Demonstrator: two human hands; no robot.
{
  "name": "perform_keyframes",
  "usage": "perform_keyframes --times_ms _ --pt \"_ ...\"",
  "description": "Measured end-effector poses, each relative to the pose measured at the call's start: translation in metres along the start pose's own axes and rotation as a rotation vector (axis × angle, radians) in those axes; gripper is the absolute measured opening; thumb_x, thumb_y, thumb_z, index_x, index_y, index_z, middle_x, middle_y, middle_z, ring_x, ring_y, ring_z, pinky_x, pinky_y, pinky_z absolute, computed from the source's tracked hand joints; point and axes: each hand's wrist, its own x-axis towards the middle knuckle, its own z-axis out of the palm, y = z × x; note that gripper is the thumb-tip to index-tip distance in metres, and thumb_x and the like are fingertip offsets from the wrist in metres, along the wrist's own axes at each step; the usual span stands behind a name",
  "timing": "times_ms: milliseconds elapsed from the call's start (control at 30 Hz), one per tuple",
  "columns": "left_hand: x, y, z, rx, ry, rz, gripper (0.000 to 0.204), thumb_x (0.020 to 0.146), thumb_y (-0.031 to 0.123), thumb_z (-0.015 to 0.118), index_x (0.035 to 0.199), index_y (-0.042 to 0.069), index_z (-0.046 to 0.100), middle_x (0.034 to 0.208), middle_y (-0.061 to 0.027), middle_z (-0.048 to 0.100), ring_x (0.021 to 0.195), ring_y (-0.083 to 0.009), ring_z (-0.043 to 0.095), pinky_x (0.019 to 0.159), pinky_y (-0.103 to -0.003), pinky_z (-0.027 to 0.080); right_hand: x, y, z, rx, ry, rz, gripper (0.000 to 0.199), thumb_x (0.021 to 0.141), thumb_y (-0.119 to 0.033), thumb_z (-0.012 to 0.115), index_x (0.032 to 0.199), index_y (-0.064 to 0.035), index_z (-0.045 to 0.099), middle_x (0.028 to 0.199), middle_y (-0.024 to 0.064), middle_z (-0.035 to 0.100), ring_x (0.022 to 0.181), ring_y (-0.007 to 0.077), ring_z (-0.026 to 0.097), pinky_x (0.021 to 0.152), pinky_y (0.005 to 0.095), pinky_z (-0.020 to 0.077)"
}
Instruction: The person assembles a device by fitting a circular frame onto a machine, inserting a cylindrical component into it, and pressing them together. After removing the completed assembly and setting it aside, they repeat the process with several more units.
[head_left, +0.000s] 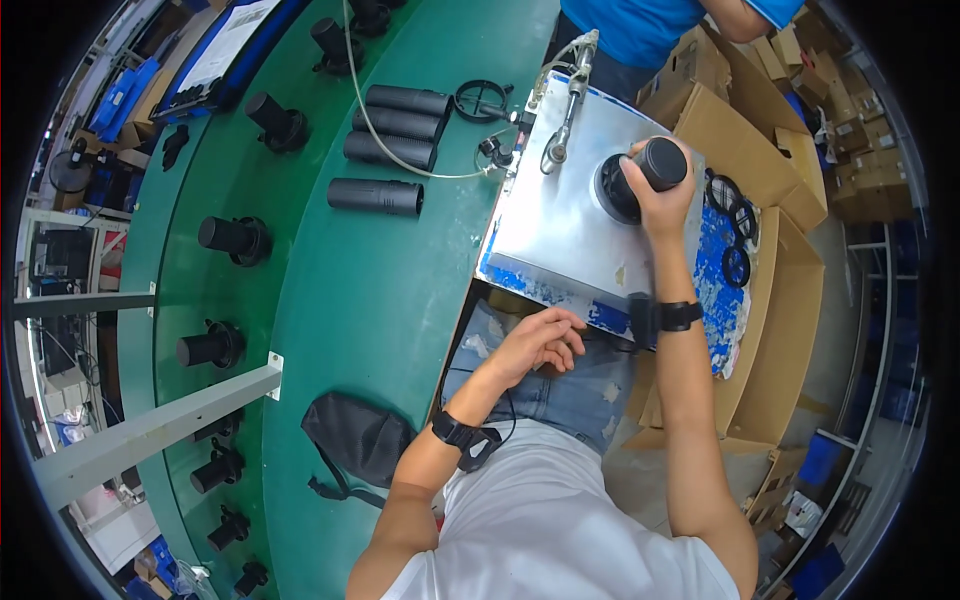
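Observation:
My right hand point(660, 195) is wrapped round a black cylinder point(668, 163) with a round cap. Under the cylinder a wider dark round base point(617, 188) stands on the metal box top point(560, 225); whether the two are joined I cannot tell. Over my lap, just off the box's near edge, my left hand point(545, 343) hangs with loosely bent fingers apart and nothing in them. A metal lever clamp point(567, 118) with a clear hose point(375, 125) is mounted at the box's far left.
Several black ribbed tubes point(375, 197) and a black ring point(482, 100) lie on the green table point(400, 290). Flanged black parts point(235, 238) line the green belt at left. Black rings point(737, 265) and an open carton point(775, 330) are at right. A person in blue point(640, 30) is at the far side.

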Motion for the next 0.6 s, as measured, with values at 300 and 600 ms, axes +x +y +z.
perform_keyframes --times_ms 300,600 --pt "-0.013 -0.004 0.000 0.059 0.070 0.042 0.028 0.099 0.023 0.045 0.115 0.001 0.053 0.091 -0.0121 0.064 0.071 -0.0137 0.064 0.060 -0.022 0.052 -0.010 0.002 0.016 0.025 0.294 0.104 0.021 0.076 -0.002 0.072 0.093 -0.0029 0.060 0.085 0.0044 0.064 0.080 0.0126 0.061 0.076 0.0268 0.0489" --pt "-0.002 0.022 0.040 0.378 0.056 0.192 0.024 0.099 0.022 0.047 0.112 0.003 0.055 0.089 -0.0062 0.063 0.070 -0.0095 0.060 0.061 -0.021 0.050 -0.010 -0.011 -0.006 0.080 0.152 0.160 0.019 0.076 -0.005 0.074 0.089 -0.0046 0.060 0.086 0.0031 0.065 0.081 0.0117 0.061 0.078 0.0263 0.0478"
